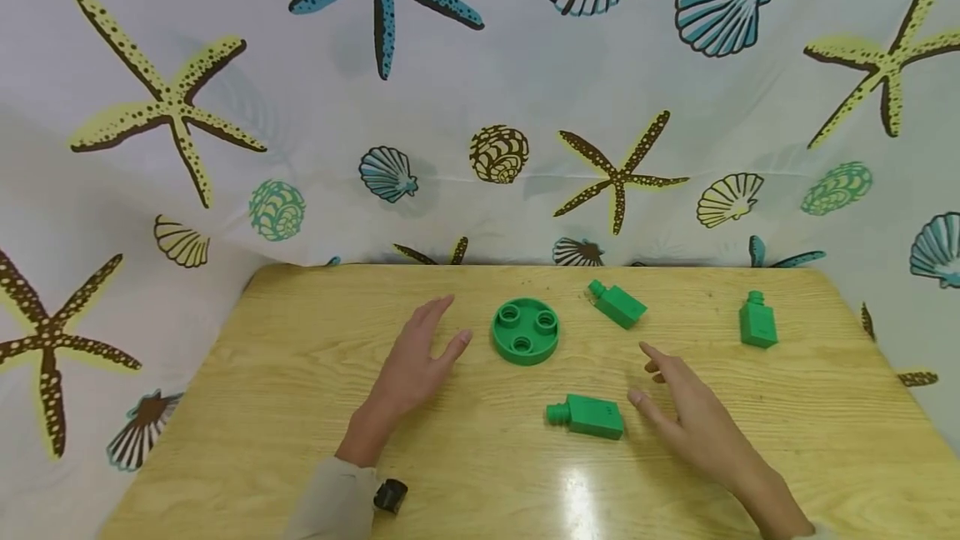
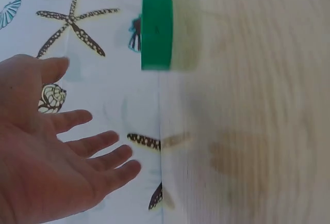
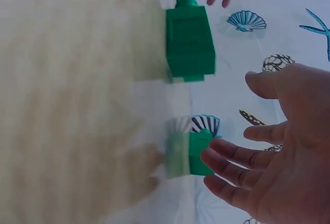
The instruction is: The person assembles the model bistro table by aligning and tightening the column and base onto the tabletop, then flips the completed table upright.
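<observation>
A round green base (image 1: 525,332) with three ringed sockets lies on the wooden table in the head view. My left hand (image 1: 414,361) hovers to its left, fingers extended and nothing held. In the left wrist view that hand (image 2: 67,146) is spread apart from the base (image 2: 157,30). My right hand (image 1: 693,419) is just right of the nearest green bottle-shaped piece (image 1: 594,416), which lies on its side, neck pointing left. The right wrist view shows this piece (image 3: 190,43) beyond the relaxed, empty fingers of the right hand (image 3: 281,152).
Another green bottle-shaped piece (image 1: 619,306) lies behind the base's right side, and one more (image 1: 758,322) is at the far right. The wooden table (image 1: 315,340) meets a hanging cloth (image 1: 450,90) printed with shells and starfish. A small black object (image 1: 391,496) sits by the left sleeve.
</observation>
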The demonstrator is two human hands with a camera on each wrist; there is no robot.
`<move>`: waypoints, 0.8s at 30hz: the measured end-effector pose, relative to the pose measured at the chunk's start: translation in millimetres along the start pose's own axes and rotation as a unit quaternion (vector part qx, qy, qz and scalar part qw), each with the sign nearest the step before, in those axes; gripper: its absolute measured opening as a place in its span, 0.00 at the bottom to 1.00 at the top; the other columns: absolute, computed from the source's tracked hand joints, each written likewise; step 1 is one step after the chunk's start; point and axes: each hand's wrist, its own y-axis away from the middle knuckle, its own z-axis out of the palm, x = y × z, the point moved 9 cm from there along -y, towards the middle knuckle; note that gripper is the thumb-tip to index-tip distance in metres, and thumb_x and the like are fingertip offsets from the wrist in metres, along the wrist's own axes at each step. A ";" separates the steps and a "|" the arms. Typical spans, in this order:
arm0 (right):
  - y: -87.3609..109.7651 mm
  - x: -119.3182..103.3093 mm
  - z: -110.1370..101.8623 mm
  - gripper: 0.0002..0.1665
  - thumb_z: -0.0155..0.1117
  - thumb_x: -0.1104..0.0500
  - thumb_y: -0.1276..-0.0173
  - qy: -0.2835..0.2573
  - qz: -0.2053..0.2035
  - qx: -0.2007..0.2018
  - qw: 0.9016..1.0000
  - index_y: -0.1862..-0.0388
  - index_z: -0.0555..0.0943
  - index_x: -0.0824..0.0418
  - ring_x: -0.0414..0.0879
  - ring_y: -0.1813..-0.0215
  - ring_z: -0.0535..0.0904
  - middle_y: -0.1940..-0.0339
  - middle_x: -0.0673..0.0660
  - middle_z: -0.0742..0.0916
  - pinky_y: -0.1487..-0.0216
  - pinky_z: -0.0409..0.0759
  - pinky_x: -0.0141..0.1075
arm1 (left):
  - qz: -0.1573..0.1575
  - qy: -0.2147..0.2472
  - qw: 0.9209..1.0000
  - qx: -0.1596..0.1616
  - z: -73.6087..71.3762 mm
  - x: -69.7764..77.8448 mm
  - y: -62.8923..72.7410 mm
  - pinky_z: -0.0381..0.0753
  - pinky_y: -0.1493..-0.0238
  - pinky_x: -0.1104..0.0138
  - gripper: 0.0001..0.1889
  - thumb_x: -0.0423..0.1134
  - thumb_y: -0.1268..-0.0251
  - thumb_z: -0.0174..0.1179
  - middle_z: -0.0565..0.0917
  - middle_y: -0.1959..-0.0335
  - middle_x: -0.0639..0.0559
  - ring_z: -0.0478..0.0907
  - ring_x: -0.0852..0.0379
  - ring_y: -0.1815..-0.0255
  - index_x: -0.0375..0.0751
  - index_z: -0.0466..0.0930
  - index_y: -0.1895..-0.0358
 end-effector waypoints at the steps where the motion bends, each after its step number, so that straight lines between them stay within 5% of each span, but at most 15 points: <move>1: 0.8 0.0 4.5 0.38 0.59 0.46 0.20 -0.013 -0.001 -0.004 1.000 0.20 0.62 0.61 0.59 0.39 0.79 0.38 0.63 0.80 0.46 0.82 0.57 | -0.003 0.022 1.000 -0.011 4.8 2.2 0.5 0.62 0.26 0.39 0.37 0.55 0.21 0.56 0.61 0.21 0.39 0.57 0.38 0.21 0.41 0.58 0.19; 8: 6.6 -3.4 26.0 0.37 0.59 0.45 0.20 -0.083 0.000 -0.040 0.996 0.21 0.65 0.61 0.54 0.41 0.81 0.41 0.58 0.83 0.42 0.81 0.55 | -0.031 0.090 0.994 -0.052 32.7 13.3 -1.1 0.59 0.25 0.39 0.41 0.52 0.25 0.62 0.58 0.20 0.38 0.54 0.37 0.20 0.40 0.55 0.18; 14: 5.9 -10.7 37.7 0.39 0.67 0.44 0.26 -0.096 -0.010 -0.060 0.994 0.25 0.69 0.62 0.50 0.43 0.83 0.46 0.52 0.84 0.40 0.82 0.52 | -0.041 0.143 0.986 -0.070 53.4 14.6 -10.7 0.64 0.27 0.41 0.45 0.45 0.30 0.67 0.58 0.21 0.31 0.57 0.34 0.21 0.29 0.52 0.20; 24: 5.5 -22.6 39.8 0.23 0.70 0.54 0.27 -0.118 -0.062 -0.056 0.989 0.39 0.78 0.63 0.45 0.48 0.85 0.46 0.52 0.86 0.46 0.85 0.43 | -0.081 0.143 0.986 -0.012 75.9 15.6 -24.9 0.63 0.26 0.41 0.50 0.46 0.36 0.73 0.58 0.23 0.28 0.57 0.31 0.23 0.24 0.53 0.22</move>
